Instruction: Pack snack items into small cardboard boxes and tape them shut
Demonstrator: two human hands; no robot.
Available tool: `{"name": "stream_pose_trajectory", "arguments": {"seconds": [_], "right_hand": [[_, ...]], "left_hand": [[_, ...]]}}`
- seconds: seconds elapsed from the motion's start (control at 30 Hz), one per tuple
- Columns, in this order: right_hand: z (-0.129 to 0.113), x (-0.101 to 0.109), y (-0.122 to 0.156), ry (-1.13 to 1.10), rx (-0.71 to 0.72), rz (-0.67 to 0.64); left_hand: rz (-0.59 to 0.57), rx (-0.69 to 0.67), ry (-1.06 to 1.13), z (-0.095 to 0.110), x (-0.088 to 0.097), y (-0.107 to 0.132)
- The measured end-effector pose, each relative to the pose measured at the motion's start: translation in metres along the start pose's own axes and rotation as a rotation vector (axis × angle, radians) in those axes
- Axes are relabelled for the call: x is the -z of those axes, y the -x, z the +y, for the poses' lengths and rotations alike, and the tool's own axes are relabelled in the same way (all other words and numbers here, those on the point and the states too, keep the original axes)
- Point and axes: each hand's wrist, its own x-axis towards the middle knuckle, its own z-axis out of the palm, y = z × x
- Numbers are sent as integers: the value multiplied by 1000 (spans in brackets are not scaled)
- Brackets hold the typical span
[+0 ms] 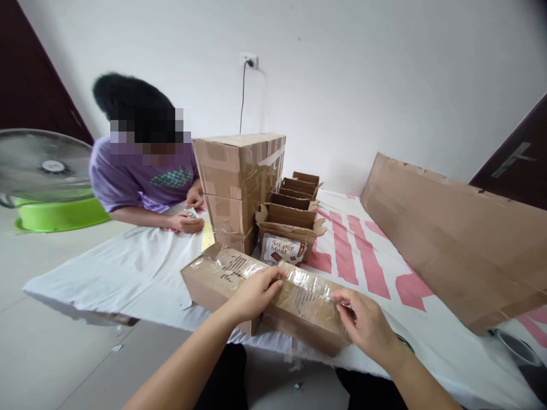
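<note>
A long brown cardboard box (305, 322) with shiny clear tape (305, 279) across its top lies at the table's front edge. My left hand (258, 291) is at the box's left end, thumb and fingers closed together; what they pinch, if anything, cannot be made out. Near the right end, the fingertips of my right hand (367, 323) pinch clear tape at the top surface. Against its left end lies another taped box (222, 272) with dark marks. Behind them stands a white "Super Meal" packet (282, 249), leaning on an open carton (286, 219).
Tall stacked taped boxes (239, 171) stand at the back beside several open cartons. Across the table on the left sits a person (145, 182) handling something small. A large cardboard panel (453, 245) stands on the right. A fan (45, 165) is far left.
</note>
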Motion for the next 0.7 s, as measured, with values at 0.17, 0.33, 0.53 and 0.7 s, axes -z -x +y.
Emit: {"name": "stream_pose_trajectory", "arguments": {"seconds": [0.17,0.33,0.53,0.7], "right_hand": [[0,3,-5,68,3,2],[-3,0,-8,74,64,39],[2,-2,-14,48,156,4],[8,5,-23,-36,211,-143]], "left_hand": [[-1,-6,5,0,0,0],[-9,-8,-2,2,0,0],[-13,-9,-1,2,1,1],[-3,-22,0,-1,0,1]]}}
